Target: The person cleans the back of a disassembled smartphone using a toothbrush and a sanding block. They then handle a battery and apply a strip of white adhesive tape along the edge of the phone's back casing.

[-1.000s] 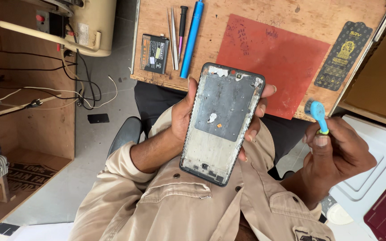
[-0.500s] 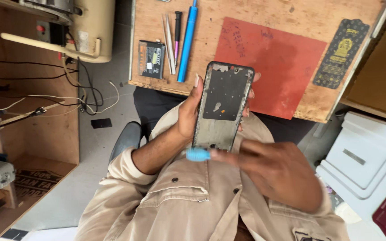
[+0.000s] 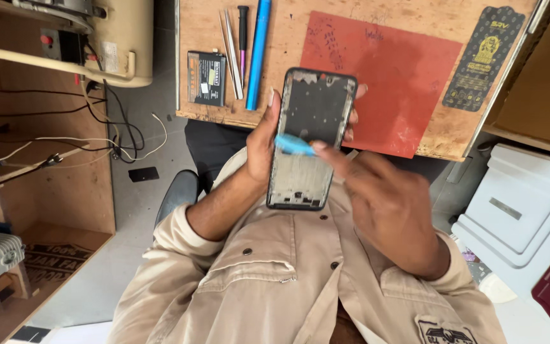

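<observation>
- Two hands are engaged, and I log them in turn. My left hand is clasped round the left edge of the phone frame, thumb on the near side, fingertips showing past the far edge.
- The phone frame is held in the air between my chest and the wooden bench, open side facing the camera. Its long axis runs away from me, top end over the bench edge, bottom end over my shirt.
- My right hand is closed in a pinch on the blue pry tool. The tool lies crosswise on the frame at about mid-length, pointing toward the left hand.
- The right hand sits to the right of the frame and nearer my body; the tool tip is touching or just above the frame's inner face, and I cannot tell which.
- On the bench beyond: a red work mat, a dark battery, tweezers, a blue pen-shaped tool and a black packet. None lies between hand and frame.
</observation>
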